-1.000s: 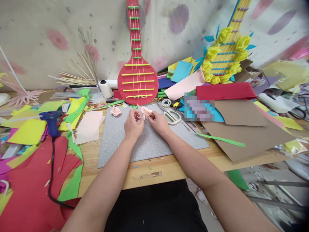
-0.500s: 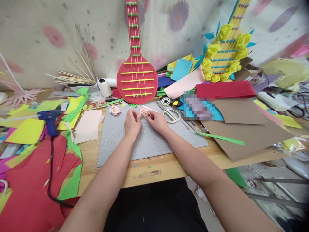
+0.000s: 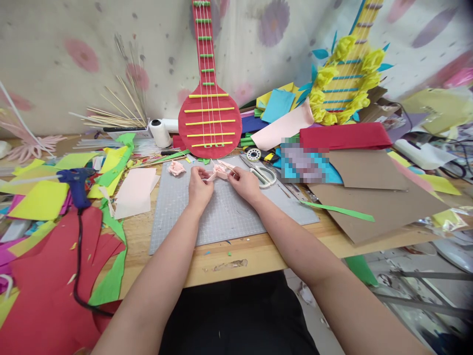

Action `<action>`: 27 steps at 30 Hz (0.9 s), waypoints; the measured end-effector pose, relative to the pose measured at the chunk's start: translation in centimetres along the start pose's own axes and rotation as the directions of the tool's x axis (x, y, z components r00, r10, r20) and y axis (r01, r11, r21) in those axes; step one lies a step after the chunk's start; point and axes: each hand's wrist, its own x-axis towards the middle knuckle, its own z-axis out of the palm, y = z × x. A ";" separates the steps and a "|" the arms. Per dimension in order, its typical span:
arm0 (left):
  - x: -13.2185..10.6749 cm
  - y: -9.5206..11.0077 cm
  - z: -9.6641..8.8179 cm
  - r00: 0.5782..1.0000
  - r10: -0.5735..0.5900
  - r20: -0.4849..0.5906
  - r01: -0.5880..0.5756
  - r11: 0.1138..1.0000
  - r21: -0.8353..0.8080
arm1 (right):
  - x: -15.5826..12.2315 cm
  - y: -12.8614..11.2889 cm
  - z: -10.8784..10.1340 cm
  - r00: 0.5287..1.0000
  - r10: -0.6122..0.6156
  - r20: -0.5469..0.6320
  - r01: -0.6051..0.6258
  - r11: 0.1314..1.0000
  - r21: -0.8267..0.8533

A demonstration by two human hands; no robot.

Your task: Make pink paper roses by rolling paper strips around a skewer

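Note:
Over the far part of a grey cutting mat (image 3: 229, 219), both hands pinch a small piece of pale pink paper (image 3: 220, 171) that is partly rolled, with a loose strip end sticking out to the right. My left hand (image 3: 199, 186) grips its left end with closed fingers. My right hand (image 3: 244, 183) holds its right side, fingers curled. A finished pink paper rosette (image 3: 176, 168) lies on the mat just left of my left hand. White-handled scissors (image 3: 263, 176) lie right of my right hand.
A blue glue gun (image 3: 77, 183) with a black cord lies at the left among red, yellow and green paper. A red paper guitar (image 3: 209, 113) and a yellow-flowered one (image 3: 342, 84) lean on the wall. Brown card (image 3: 384, 207) covers the right.
The hands have shifted slightly away from me on the mat and turned the pink paper a little; the roll now looks tighter. The rest of the table is unchanged.

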 end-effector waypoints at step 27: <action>0.5 0.0 0.0 0.938 0.290 0.190 -0.322 0.932 0.166 | 0.0 -0.1 0.0 0.996 -0.081 -0.043 0.082 0.996 0.020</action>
